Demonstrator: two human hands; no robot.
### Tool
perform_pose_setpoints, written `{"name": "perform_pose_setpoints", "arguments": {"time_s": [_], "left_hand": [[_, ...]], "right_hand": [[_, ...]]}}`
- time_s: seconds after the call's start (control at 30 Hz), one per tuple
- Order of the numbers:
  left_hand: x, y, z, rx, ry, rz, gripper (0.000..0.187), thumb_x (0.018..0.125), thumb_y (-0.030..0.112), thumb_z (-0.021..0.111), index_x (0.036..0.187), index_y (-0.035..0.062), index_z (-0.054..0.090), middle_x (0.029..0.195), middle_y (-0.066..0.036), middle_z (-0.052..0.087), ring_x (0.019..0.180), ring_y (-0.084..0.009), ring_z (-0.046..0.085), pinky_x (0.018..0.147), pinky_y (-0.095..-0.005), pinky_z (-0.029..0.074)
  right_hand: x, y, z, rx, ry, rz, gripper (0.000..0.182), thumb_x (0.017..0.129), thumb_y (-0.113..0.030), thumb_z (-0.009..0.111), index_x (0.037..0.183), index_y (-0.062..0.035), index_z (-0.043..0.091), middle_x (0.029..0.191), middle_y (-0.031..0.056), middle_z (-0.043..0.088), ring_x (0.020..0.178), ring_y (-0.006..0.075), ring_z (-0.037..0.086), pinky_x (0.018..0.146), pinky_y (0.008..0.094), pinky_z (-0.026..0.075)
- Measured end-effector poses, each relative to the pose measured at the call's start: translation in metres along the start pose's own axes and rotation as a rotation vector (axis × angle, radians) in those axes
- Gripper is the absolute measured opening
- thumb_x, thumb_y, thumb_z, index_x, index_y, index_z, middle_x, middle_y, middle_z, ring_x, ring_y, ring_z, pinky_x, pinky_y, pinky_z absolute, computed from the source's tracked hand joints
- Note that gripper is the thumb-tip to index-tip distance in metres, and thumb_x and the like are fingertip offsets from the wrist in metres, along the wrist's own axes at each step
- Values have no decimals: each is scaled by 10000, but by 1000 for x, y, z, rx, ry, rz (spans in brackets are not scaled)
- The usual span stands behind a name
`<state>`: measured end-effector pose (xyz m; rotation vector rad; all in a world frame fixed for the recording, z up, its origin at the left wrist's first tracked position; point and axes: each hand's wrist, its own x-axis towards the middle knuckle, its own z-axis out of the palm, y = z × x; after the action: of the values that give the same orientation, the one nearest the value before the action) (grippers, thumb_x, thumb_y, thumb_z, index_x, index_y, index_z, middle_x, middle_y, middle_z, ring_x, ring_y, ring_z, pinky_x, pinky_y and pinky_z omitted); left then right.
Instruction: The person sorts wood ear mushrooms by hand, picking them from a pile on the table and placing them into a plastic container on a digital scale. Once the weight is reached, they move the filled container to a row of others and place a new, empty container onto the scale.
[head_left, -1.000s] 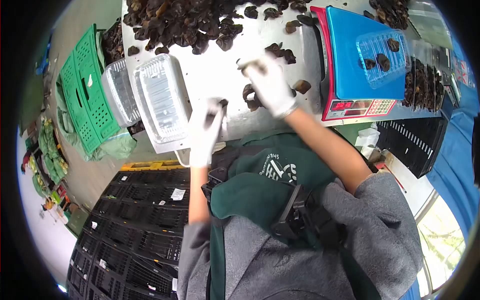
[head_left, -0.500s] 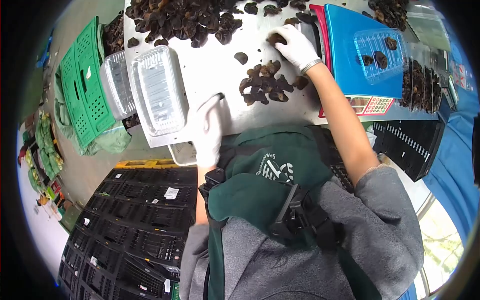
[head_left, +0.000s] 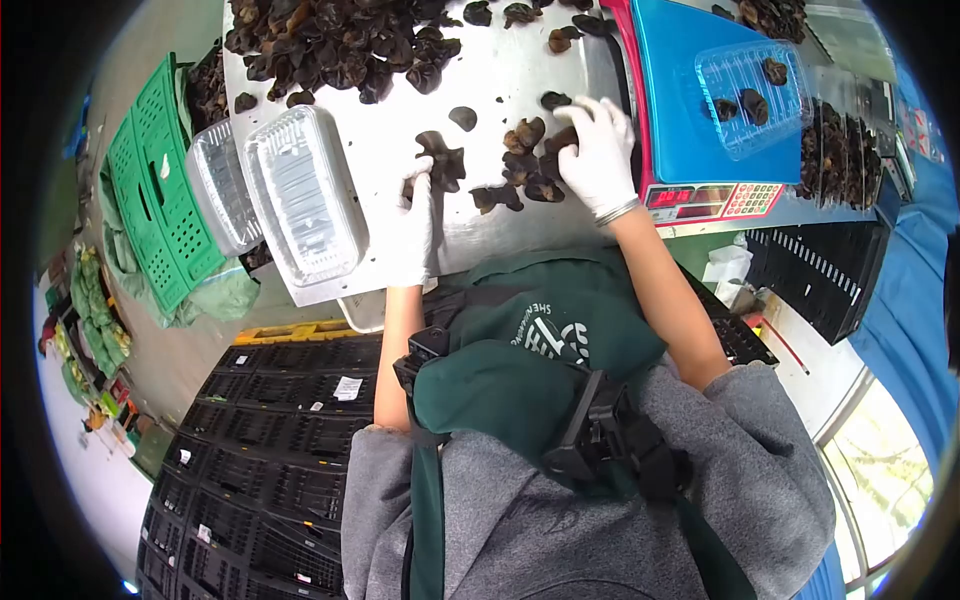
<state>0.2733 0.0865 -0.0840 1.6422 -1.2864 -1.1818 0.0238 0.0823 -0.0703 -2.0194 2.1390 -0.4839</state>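
My left hand [head_left: 405,230], in a white glove, is closed at the fingertips on a dark wood ear mushroom [head_left: 445,170] at the left of the small group on the metal tabletop [head_left: 480,235]. My gloved right hand [head_left: 600,150] is curled at the right of that group, with its thumb and fingers around a brown wood ear mushroom [head_left: 557,142]. Between the hands lie several loose wood ear mushrooms [head_left: 522,165]. A single wood ear mushroom [head_left: 463,118] lies just above them.
A big heap of wood ears [head_left: 345,45] covers the far left of the table. Clear plastic trays [head_left: 305,195] are stacked at the left edge. At right, a blue scale [head_left: 675,110] bears a clear tray [head_left: 740,140] with a few mushrooms. Black crates [head_left: 260,430] stand lower left.
My right hand has come back toward me from the upper right to the small group. My left hand has moved up to its left side, and some mushrooms now lie further left.
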Motion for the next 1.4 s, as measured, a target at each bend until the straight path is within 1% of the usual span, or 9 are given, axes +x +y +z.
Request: {"name": "perform_pose_setpoints", "arguments": {"time_s": [0.23,0.57,0.67,0.77,0.9,0.93,1.03,1.1,1.4], "left_hand": [[-1,4,-21,60,309,150,275,957,46,513,1214,11,604,1078,-73,648,939,-123,586,866,-261,472],[-26,11,-55,-61,553,78,269,972,77,506,1214,-2,593,1050,-80,648,855,-122,571,821,-274,474],[-31,37,-61,-41,626,40,269,971,60,495,1212,-8,593,1059,-81,645,841,-119,565,810,-276,475],[-28,62,-70,-63,643,160,274,971,60,490,1211,-20,593,1106,-99,646,902,-134,591,827,-284,483],[-11,67,-75,347,275,193,315,936,80,528,1239,30,601,1197,-118,641,1051,-208,617,930,-313,470],[-3,45,-70,336,133,181,342,917,77,541,1253,48,597,1224,-118,625,1074,-215,603,969,-324,445],[4,16,-33,658,-40,346,593,816,201,648,1372,71,488,1374,-210,489,1245,-344,487,1031,-443,406],[3,-2,-12,925,6,426,715,754,256,669,1416,117,435,1395,-219,458,1253,-377,465,1058,-474,372],[-21,41,42,836,-330,334,828,684,183,701,1446,146,380,1361,-227,431,1219,-426,444,998,-498,399]], "right_hand": [[20,-24,14,-117,-271,-339,226,785,-228,627,1009,-228,647,1017,6,584,1019,235,527,933,438,349],[37,-18,9,736,40,111,121,837,-86,654,948,-42,669,855,55,613,760,127,591,719,255,479],[11,-66,-11,1040,-174,412,159,852,-82,630,1004,-50,661,877,58,627,782,129,599,742,259,483],[-29,-107,-24,927,-696,-110,400,831,-245,681,1173,-49,612,1039,135,628,925,215,633,865,322,487],[-28,-95,-14,718,-161,-399,400,797,-195,650,1163,-47,585,1078,154,611,905,281,621,863,363,483],[-25,-74,-14,630,-318,-220,467,794,-166,679,1228,-56,546,1224,196,542,1195,367,474,1034,430,376],[-3,-21,-27,33,-264,-14,1175,535,-356,871,1505,-165,237,1500,271,224,1310,483,308,1093,539,293],[-3,14,-18,101,-377,109,1270,479,-420,890,1515,-196,191,1512,264,194,1287,512,320,1060,558,362],[-35,-38,-17,51,-481,22,887,618,-122,796,1404,-212,395,1419,165,348,1186,395,462,920,440,517]]}}
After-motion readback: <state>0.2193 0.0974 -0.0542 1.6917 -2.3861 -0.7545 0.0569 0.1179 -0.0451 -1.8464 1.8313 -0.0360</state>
